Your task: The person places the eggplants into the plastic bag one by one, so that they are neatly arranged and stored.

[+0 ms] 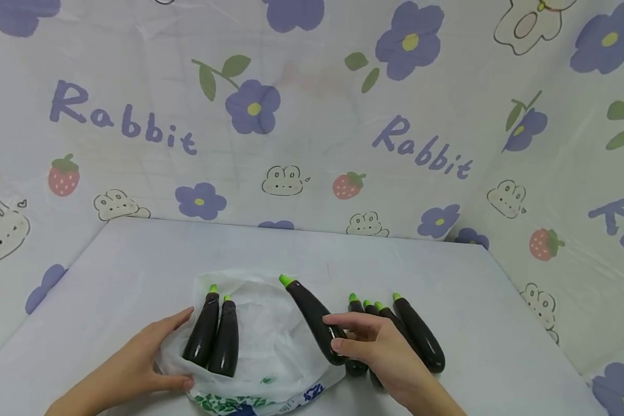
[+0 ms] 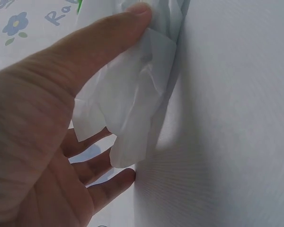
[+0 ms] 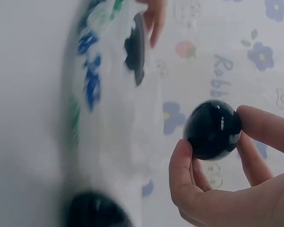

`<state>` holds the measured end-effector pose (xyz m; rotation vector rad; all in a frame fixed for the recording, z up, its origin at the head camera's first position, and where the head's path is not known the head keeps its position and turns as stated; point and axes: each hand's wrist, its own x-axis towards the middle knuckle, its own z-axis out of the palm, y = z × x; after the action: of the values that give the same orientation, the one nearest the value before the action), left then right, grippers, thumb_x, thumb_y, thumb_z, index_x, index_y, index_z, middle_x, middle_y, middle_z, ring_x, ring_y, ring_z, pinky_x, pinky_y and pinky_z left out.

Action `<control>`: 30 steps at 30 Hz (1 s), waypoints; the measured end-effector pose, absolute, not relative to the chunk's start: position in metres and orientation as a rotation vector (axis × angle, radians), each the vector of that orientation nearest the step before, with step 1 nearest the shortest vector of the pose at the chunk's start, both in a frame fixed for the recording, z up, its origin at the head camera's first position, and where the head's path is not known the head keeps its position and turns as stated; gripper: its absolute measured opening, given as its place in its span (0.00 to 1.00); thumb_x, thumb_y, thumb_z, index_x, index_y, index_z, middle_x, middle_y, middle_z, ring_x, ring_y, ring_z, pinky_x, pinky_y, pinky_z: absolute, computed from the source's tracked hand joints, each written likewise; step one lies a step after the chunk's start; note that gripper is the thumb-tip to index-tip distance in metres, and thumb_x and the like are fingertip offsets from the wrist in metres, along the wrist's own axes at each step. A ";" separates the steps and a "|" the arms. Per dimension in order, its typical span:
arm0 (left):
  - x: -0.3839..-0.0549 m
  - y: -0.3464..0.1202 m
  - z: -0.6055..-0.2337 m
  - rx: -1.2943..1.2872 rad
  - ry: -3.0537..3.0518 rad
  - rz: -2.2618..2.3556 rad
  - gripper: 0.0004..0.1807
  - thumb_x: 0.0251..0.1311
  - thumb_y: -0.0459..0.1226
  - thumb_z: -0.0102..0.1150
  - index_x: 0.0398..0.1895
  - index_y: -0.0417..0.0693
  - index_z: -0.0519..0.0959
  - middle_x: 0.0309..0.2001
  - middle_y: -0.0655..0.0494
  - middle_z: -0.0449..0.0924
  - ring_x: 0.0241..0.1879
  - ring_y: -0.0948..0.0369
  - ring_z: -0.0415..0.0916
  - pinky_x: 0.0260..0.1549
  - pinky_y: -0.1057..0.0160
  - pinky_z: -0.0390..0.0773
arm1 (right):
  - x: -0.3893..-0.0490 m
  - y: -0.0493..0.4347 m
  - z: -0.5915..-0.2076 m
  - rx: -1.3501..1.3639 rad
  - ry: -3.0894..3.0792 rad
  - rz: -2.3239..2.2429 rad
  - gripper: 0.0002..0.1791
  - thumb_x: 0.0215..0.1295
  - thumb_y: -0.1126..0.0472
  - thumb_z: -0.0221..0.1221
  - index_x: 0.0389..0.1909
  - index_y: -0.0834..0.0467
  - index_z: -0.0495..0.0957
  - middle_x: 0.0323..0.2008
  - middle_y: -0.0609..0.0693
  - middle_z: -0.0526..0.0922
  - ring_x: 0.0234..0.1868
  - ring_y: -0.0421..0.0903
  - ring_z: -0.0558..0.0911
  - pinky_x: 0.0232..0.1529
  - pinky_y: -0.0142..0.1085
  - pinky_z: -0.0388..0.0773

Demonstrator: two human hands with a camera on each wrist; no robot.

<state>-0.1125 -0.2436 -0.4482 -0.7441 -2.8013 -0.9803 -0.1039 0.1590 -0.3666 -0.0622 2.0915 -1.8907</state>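
My right hand (image 1: 382, 352) pinches a glossy dark eggplant (image 1: 312, 315) near its rounded bottom end, thumb on one side and fingers on the other. Its bright green stem end points up and left, over the right part of a white plastic bag (image 1: 270, 341). In the right wrist view the eggplant's round end (image 3: 213, 129) shows between the fingertips. On the bag's left side lie two more eggplants (image 1: 223, 341), side by side. Against the bag's left edge rests my left hand (image 1: 140, 358), fingers and thumb spread; the left wrist view shows its thumb (image 2: 104, 40) along the crumpled plastic.
To the right, partly hidden behind my right hand, several eggplants (image 1: 418, 332) lie in a group on the white table (image 1: 509, 346). Green and blue print (image 1: 239, 401) marks the bag's near edge. A patterned cloth (image 1: 317, 115) hangs behind the table.
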 end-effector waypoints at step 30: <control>-0.112 -0.242 -0.448 -0.731 -2.809 -0.970 0.58 0.40 0.65 0.72 0.73 0.45 0.63 0.62 0.44 0.71 0.58 0.44 0.69 0.51 0.38 0.70 | -0.112 0.049 -0.415 0.178 1.894 -1.971 0.18 0.56 0.73 0.67 0.49 0.60 0.85 0.42 0.55 0.80 0.37 0.46 0.80 0.38 0.42 0.79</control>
<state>-0.1118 -0.2423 -0.4482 -0.7311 -2.8087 -0.9699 -0.1125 0.0494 -0.4153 0.1780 1.8939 -1.9706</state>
